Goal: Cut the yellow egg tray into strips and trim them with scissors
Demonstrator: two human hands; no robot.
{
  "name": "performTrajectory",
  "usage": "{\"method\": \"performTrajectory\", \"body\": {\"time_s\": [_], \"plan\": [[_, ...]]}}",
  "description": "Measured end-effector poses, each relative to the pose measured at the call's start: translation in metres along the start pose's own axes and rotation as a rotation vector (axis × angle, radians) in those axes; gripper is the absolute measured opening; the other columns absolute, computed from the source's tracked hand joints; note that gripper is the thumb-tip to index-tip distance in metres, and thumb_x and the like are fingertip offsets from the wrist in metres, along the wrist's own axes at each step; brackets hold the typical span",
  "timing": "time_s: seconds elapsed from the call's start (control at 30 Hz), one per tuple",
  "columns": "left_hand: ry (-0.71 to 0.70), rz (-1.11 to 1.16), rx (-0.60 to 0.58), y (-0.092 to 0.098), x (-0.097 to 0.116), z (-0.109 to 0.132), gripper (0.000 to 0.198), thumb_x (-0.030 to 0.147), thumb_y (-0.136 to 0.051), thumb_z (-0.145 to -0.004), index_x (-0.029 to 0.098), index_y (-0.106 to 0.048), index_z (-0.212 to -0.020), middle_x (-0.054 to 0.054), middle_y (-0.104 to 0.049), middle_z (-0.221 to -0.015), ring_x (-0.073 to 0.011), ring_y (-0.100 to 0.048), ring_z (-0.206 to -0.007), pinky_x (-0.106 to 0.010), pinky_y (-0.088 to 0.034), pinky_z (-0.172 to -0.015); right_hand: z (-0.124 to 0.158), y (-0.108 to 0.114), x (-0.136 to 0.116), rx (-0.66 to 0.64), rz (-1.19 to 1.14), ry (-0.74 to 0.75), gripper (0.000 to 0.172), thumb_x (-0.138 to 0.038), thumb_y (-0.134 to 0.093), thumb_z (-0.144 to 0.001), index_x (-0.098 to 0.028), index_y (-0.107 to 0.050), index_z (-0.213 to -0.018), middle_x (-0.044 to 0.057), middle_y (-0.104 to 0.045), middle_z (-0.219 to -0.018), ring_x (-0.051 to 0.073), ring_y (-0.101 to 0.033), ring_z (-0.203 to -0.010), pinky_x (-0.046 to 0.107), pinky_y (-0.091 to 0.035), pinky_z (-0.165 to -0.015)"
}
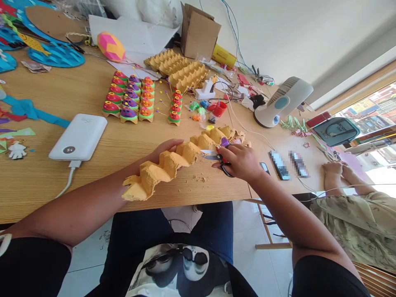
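Carton strip [168, 164] slants up rightward mid-frame, left fingers [173, 142] gripping it; right fingers [228, 155] clasp scissors [220, 157] at its lower edge.

Pale wall [278, 37], bright window [371, 109], tiled floor [247, 255]

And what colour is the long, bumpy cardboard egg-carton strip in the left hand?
The long, bumpy egg-carton strip is yellowish tan, best seen in the head view.

The carton strip [168, 165] is mustard yellow, the ball [111, 46] patched pink and orange.
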State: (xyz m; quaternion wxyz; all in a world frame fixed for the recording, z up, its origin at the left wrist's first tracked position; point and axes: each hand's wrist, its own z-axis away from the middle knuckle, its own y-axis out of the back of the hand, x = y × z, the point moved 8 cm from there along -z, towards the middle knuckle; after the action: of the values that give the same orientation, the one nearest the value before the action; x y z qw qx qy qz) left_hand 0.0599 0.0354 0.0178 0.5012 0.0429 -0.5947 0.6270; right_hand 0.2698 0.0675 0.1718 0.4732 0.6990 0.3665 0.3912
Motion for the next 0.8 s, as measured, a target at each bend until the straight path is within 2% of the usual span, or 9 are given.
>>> {"method": "performTrajectory", "body": {"time_s": [0.13, 0.27, 0.4, 0.57, 0.8], "plan": [[-0.024, -0.044, -0.020, -0.001, 0.005, 0.002, 0.042, 0.065, -0.073, -0.101, 0.024, -0.079, -0.101, -0.010, -0.075, -0.081, -0.0193, -0.063, -0.057, -0.028, -0.045, -0.051, 0.004, -0.005, -0.008, 0.013, -0.054, -0.056, 0.063, -0.075, -0.047, -0.121, -0.021, -0.080, -0.111, 0.007, -0.074, -0.084, 0.024, -0.062, -0.079, 0.037, -0.029, -0.068], [0.012, -0.095, -0.028, -0.002, 0.002, 0.003, 0.047, 0.070, -0.073, -0.099, 0.023, -0.078, -0.100, -0.008, -0.072, -0.074, -0.0194, -0.060, -0.055, -0.028, -0.045, -0.050, 0.008, -0.010, -0.017, 0.008, -0.106, -0.130, 0.062, -0.077, -0.051, -0.120, -0.022, -0.079, -0.110, 0.008, -0.078, -0.088, 0.025, -0.066, -0.081, 0.036, -0.033, -0.070], [-0.016, -0.100, 0.048, -0.001, 0.002, 0.002, 0.047, 0.072, -0.069, -0.099, 0.026, -0.076, -0.101, -0.003, -0.067, -0.070, -0.0189, -0.058, -0.055, -0.028, -0.047, -0.052, 0.008, -0.010, -0.023, -0.029, -0.104, -0.203, 0.064, -0.077, -0.052, -0.119, -0.020, -0.081, -0.118, 0.011, -0.082, -0.093, 0.027, -0.070, -0.085, 0.036, -0.033, -0.070], [0.017, -0.136, 0.108, -0.004, 0.003, 0.008, 0.043, 0.071, -0.069, -0.099, 0.029, -0.076, -0.104, -0.002, -0.067, -0.072, -0.0197, -0.059, -0.058, -0.029, -0.051, -0.055, 0.006, -0.004, -0.030, -0.093, -0.083, -0.283, 0.062, -0.075, -0.055, -0.118, -0.020, -0.081, -0.124, 0.013, -0.086, -0.103, 0.030, -0.074, -0.095, 0.037, -0.032, -0.072], [0.012, -0.109, 0.194, -0.003, 0.006, 0.009, 0.043, 0.070, -0.072, -0.096, 0.028, -0.077, -0.103, -0.005, -0.069, -0.072, -0.0197, -0.058, -0.055, -0.030, -0.049, -0.051, 0.005, -0.007, -0.042, -0.164, -0.053, -0.347, 0.052, -0.067, -0.057, -0.121, -0.021, -0.082, -0.122, 0.013, -0.085, -0.100, 0.028, -0.072, -0.087, 0.037, -0.026, -0.070]]}}
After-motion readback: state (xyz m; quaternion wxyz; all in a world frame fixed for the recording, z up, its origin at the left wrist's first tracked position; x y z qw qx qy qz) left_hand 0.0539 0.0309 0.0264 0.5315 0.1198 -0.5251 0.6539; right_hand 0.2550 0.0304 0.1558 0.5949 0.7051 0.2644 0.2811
